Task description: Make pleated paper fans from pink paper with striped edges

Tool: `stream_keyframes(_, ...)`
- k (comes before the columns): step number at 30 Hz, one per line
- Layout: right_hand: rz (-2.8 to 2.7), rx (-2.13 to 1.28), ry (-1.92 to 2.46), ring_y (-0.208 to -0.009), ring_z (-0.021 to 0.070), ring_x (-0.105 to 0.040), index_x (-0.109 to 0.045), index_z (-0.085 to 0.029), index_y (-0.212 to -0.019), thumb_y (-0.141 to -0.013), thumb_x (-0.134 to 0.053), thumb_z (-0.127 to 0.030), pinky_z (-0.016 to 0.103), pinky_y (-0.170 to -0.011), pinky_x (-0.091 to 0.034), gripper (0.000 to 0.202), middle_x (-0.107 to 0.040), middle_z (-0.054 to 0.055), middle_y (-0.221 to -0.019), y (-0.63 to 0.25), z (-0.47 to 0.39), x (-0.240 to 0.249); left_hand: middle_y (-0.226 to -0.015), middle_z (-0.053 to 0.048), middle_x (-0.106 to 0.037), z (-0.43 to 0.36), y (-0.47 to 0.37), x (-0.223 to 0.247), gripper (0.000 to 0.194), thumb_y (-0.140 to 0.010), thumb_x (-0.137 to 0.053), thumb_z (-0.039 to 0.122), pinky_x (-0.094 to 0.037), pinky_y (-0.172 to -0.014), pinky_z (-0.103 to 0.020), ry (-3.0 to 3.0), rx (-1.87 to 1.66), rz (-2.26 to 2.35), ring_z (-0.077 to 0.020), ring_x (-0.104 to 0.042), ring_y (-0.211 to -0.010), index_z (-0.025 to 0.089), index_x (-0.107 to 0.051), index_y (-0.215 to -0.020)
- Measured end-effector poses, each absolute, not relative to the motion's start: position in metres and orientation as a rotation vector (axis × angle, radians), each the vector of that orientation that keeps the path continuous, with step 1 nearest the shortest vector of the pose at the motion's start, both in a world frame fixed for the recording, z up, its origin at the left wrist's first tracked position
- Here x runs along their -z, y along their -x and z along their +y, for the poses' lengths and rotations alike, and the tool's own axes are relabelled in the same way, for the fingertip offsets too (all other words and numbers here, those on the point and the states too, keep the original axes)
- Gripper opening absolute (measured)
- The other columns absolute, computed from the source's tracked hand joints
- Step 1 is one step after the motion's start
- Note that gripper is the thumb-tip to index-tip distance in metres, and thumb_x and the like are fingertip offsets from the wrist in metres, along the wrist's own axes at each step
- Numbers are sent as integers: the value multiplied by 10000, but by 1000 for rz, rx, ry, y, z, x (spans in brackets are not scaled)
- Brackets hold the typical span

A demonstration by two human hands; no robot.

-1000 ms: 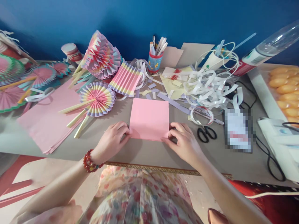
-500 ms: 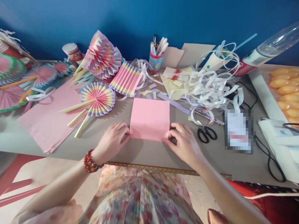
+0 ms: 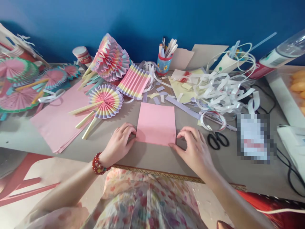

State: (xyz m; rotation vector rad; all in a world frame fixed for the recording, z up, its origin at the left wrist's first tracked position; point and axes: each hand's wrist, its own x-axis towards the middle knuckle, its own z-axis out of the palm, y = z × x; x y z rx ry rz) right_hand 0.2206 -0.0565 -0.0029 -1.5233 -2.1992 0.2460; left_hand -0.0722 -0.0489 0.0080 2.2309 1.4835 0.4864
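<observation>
A nearly square piece of pink paper (image 3: 156, 124) lies flat on the table in front of me. My left hand (image 3: 120, 140) is at its lower left corner, thumb and fingertips closed on the edge. At the lower right corner is my right hand (image 3: 193, 148); its thumb tip touches the corner, while the curved index finger stands apart from the thumb beside the right edge. To the left lie a round pleated paper fan (image 3: 103, 101) with pale sticks and a striped pleated strip (image 3: 133, 81). Black-handled scissors (image 3: 218, 140) and a tape roll (image 3: 213, 121) sit right of my right hand.
Pink sheets (image 3: 56, 124) are stacked at left, near more paper fans (image 3: 53, 79). A pen cup (image 3: 164, 63) stands by the blue wall. Curled white strips (image 3: 221, 86) and paper scraps cover the back right. A bottle (image 3: 274, 60) leans near a tray (image 3: 283, 101).
The whole view has shifted, so things appear farther right. My right index finger has come away from the paper's edge, opening a gap to the thumb. The paper stays flat.
</observation>
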Motion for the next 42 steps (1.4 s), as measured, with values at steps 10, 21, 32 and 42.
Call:
stream_keyframes(10,-2501,-165,1134,-1080,239,-534,-691,-303,-1074,-914,-496,-58,496,-1063,-371,351,-626,61,-1145,-211,-57,-1,-1051,-54,-563,-50,72,-10,72,-940,-507,209,-424,-809,-339,-2236,-483,1476,-168,-553,-807,208,-506,-1012)
stream_keyframes(21,-2619,-200,1035,-1039,228,-587,-657,-371,-1212,-932,-514,-85,511,-1087,-340,425,-661,45,-1117,-214,-51,-2,-1093,-74,-579,-50,71,-8,107,-943,-480,202,-435,-829,-344,-2277,-480,1480,-206,-574,-921,213,-535,-1035)
stream_keyframes(32,-2738,-136,1012,-1046,238,-555,-646,-326,-1213,-915,-524,-88,499,-1078,-324,400,-665,45,-1132,-211,-50,-8,-1086,-85,-590,-51,73,-9,143,-950,-463,210,-461,-851,-371,-2308,-486,1476,-225,-562,-1001,212,-577,-1036)
stream_keyframes(42,-2741,-91,1003,-1052,239,-556,-691,-296,-1087,-909,-552,-119,482,-1079,-323,287,-676,40,-1106,-206,-51,-10,-1517,-83,-401,-73,40,-14,738,-879,-402,683,-19,-1180,-581,-2806,-167,1102,-330,-286,-1411,225,-400,-1458)
